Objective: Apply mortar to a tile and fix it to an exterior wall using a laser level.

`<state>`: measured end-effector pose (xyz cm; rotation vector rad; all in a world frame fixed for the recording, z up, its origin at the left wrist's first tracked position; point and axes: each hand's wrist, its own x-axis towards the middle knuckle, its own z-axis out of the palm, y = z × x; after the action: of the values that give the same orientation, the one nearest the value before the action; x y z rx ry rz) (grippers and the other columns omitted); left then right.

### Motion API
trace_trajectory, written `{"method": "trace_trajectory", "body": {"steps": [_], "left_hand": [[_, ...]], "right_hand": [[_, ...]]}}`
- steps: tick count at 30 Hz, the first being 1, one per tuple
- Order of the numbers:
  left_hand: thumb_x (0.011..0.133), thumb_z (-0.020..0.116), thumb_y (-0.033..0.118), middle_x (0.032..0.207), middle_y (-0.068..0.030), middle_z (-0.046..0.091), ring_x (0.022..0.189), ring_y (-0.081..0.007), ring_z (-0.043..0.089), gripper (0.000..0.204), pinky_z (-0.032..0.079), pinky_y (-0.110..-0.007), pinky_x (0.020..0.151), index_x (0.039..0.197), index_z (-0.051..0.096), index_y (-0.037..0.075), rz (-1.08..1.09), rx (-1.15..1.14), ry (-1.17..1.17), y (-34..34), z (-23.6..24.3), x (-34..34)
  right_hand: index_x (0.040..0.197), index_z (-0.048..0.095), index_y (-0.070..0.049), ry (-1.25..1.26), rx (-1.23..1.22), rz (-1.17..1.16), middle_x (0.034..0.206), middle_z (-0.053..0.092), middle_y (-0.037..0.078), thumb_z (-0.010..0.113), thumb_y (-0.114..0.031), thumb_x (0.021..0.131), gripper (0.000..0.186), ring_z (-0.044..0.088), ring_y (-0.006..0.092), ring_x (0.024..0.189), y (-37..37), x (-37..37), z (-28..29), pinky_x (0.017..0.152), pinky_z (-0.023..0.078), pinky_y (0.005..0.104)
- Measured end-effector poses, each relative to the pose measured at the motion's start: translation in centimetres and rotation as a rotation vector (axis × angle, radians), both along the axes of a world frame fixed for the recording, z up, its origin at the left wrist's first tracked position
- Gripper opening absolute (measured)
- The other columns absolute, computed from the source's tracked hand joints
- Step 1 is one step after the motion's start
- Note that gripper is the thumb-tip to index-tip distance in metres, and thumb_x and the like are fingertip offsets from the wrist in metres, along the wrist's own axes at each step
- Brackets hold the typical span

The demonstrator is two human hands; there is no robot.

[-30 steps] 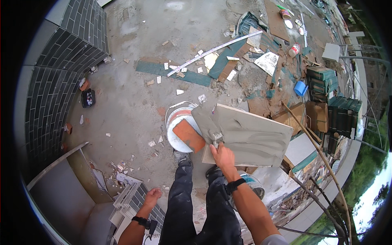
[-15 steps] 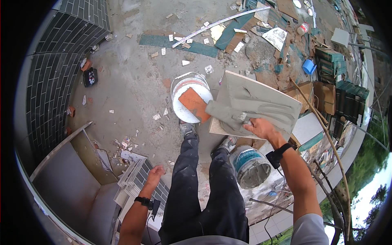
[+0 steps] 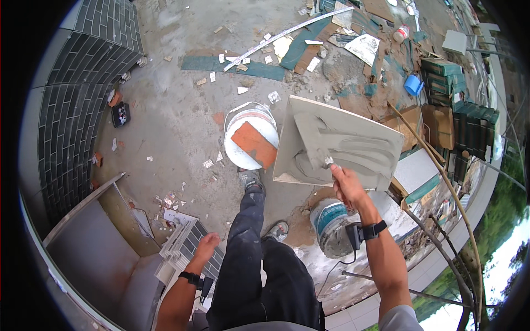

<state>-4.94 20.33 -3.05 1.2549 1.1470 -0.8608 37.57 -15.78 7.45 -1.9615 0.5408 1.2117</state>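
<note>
Grey, dusty floor [image 3: 171, 132] spreads across most of the scene, strewn with pale chips of broken tile, and a dark brick-patterned wall [image 3: 74, 118] rises from it between nine and ten o'clock. Closer in, at two o'clock from the middle of the view, a large pale tile [image 3: 381, 129] bears a coat of wet grey mortar [image 3: 359, 148] marked with long ridges. Just left of it, toward eleven o'clock, is a white bucket [image 3: 238, 156]; a second bucket [image 3: 327, 214], with a teal label, sits between four and five. Flat against the mortar, on the left part of the tile, lies the blade of a trowel [image 3: 310, 138]. An orange brick [image 3: 253, 142] rests on the white bucket. At about four o'clock the right hand [image 3: 348, 186] keeps a closed grip on the trowel's handle. At seven, the left hand [image 3: 207, 246] hangs near some stacked tiles [image 3: 190, 241], its grip loosely curled around nothing.
</note>
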Motion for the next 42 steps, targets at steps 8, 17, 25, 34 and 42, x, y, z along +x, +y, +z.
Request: {"method": "trace_trajectory", "body": {"steps": [8,17,25,34,42], "left_hand": [[0.096,0.057,0.019,0.109,-0.011,0.067,0.105,-0.0179,0.062,0.035,0.046,-0.03,0.094,0.124,0.057,-0.003,-0.126,-0.052,-0.091,-3.4,3.2,7.3],[0.096,0.058,0.022,0.111,-0.0109,0.067,0.105,-0.017,0.061,0.039,0.046,-0.029,0.094,0.125,0.056,-0.003,-0.157,0.027,-0.056,-5.2,1.3,2.2],[0.094,0.06,0.028,0.115,-0.0118,0.066,0.108,-0.0192,0.06,0.042,0.045,-0.031,0.096,0.125,0.059,0.0,-0.368,0.158,-0.015,-6.0,2.3,-4.0],[0.097,0.058,0.024,0.109,-0.0088,0.067,0.104,-0.0162,0.06,0.039,0.044,-0.029,0.094,0.128,0.057,0.001,-0.405,0.143,-0.204,-11.6,2.4,0.7],[0.098,0.056,0.018,0.113,-0.0096,0.064,0.103,-0.0151,0.06,0.04,0.047,-0.027,0.092,0.132,0.051,-0.003,-0.677,0.267,-0.114,-13.6,1.3,0.1]], "right_hand": [[0.08,0.054,0.002,-0.027,-0.135,0.413,0.065,0.062,0.023,0.056,-0.048,0.094,0.052,0.062,0.0394,0.062,-4.1,-10.1,-0.1,0.061,0.049,0.0465],[0.096,0.054,-0.001,-0.335,-0.141,0.295,0.083,0.065,0.027,0.055,-0.045,0.093,0.044,0.061,0.0481,0.082,-4.9,-25.3,-13.6,0.073,0.047,0.055],[0.092,0.059,-0.005,-0.534,-0.163,0.501,0.089,0.067,0.019,0.061,-0.041,0.087,0.036,0.065,0.039,0.081,-7.2,-28.7,-11.4,0.07,0.051,0.0493],[0.098,0.053,-0.003,-0.733,-0.23,-0.134,0.099,0.062,0.02,0.063,-0.039,0.089,0.038,0.062,0.0396,0.089,-8.0,-26.0,-18.5,0.072,0.049,0.051],[0.096,0.055,0.003,-0.658,-0.41,-0.942,0.085,0.062,0.028,0.059,-0.039,0.091,0.042,0.058,0.0484,0.082,-21.9,-26.0,-20.8,0.072,0.042,0.0533]]}}
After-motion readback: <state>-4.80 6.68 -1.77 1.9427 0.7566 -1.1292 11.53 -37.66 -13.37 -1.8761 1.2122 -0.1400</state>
